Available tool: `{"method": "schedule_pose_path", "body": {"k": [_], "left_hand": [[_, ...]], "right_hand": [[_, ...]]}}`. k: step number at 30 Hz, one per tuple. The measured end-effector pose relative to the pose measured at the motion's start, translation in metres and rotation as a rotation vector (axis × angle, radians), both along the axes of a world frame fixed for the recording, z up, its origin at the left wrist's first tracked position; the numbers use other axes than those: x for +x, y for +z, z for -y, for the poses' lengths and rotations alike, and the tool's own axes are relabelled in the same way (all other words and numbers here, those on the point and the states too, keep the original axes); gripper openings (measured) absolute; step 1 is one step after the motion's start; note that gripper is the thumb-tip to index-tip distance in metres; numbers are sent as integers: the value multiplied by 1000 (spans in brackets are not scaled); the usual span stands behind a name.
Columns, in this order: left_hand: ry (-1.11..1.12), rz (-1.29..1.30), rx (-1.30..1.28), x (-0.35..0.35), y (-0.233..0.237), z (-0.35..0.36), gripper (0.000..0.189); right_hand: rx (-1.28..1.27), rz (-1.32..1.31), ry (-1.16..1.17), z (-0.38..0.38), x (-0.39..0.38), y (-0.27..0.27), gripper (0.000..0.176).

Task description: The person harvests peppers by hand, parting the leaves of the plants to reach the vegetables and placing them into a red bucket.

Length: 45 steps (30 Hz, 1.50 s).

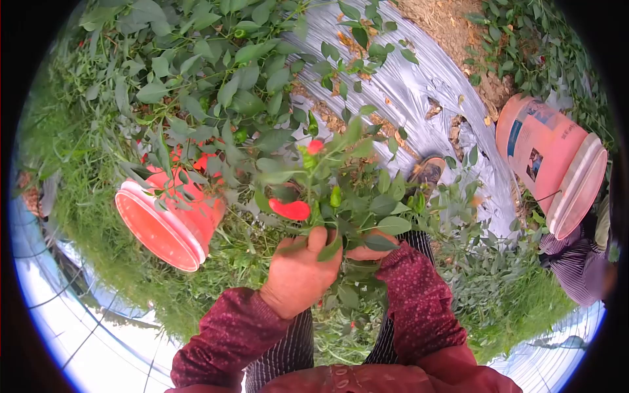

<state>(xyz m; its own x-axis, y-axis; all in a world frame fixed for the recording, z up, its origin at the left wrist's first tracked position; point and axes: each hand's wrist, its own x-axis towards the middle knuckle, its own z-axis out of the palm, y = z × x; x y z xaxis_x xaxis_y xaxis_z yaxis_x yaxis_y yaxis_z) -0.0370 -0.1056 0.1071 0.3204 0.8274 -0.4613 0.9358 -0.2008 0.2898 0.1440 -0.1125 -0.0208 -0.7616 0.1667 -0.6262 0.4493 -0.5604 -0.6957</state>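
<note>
My left hand [303,272] is closed, thumb and fingers pressed together around a stem of a leafy pepper plant [394,226]. Just above its fingers hangs a curved red pepper [290,209]. Beside it, my right hand [371,246] is closed among the same plant's stems, its fingertips partly hidden by leaves. A green pepper [335,196] grows a little above both hands. Higher on the raised shoots is another red pepper [314,147], blurred. What lies inside the fingers is hidden.
A red-orange bucket [160,223] lies tilted among plants on the left. Another bucket [537,150] with a white rim lies tilted on the right, beside a person's striped sleeve [571,262]. Silver plastic mulch [419,85] covers the ground ahead; a shoe [427,171] stands on it.
</note>
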Motion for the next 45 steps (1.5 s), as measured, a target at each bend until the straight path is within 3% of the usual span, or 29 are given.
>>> {"method": "schedule_pose_path", "body": {"k": [1,2,4,5,7,8,9,11,12,13,15,16,18,22,24,26,27,28,29,31,32,33,35,38,40,43,45], "left_hand": [[27,-37,-24,-2,4,0,30],[55,-76,-47,-4,7,-1,29],[63,-138,-78,-12,17,0,28],[70,-198,-103,-17,21,0,27],[107,-177,-170,-24,26,2,21],[130,-157,-282,-25,28,5,16],[155,-134,-394,-25,29,7,11],[264,-86,-381,-24,31,7,9],[375,-34,-368,-24,31,7,8],[377,-35,-369,-26,32,7,8],[380,44,-492,-37,37,6,10],[381,44,-496,-42,42,8,10],[450,344,-572,-53,52,15,15],[675,258,-542,-94,45,30,14],[1166,277,-630,-114,32,18,18],[1251,280,-711,-116,26,-8,20],[1336,285,-792,-113,22,-18,23],[1248,386,-858,-110,12,-16,34],[1250,391,-854,-100,6,-14,34],[1002,578,-622,-79,-5,-7,38],[1012,650,-669,-78,-15,0,37],[1012,654,-671,-81,-14,6,37],[1126,371,-1150,-80,4,-13,33],[1078,401,-1231,-86,14,5,29],[1051,463,-1206,-87,23,13,23],[1080,559,-1174,-86,31,13,14],[960,514,-1279,-92,32,23,17]], "right_hand": [[201,-43,11,7,0,-3,56],[199,-45,9,13,0,-5,56],[-945,-169,-687,20,-2,-2,51],[-948,-175,-688,16,-3,-2,51],[128,-326,-117,-3,-5,-2,37],[-96,-146,-306,-9,-19,17,28],[-97,-150,-308,6,-20,13,28],[-213,-37,-509,42,-21,-5,28],[-562,-115,-761,29,-27,6,29],[-564,-116,-759,32,-30,5,29],[124,-52,-542,47,-31,-4,27],[120,-51,-542,55,-30,-10,27],[28,2,-595,78,-31,-24,25],[-132,102,-691,100,-28,-49,21],[-117,6,-637,68,-32,-36,21],[-101,-82,-582,49,-33,-21,21],[110,20,-405,47,-32,-16,19],[318,122,-222,43,-31,-12,18],[323,121,-218,37,-32,-7,18],[381,98,-139,27,-34,0,14],[382,100,-138,32,-33,-3,14],[383,86,-183,39,-31,-7,16],[385,76,-230,34,-31,-3,17],[550,-27,-106,11,-38,13,23],[334,-39,-264,13,-39,18,24],[350,-35,-240,21,-41,17,27],[401,33,-148,27,-45,16,27]]}}
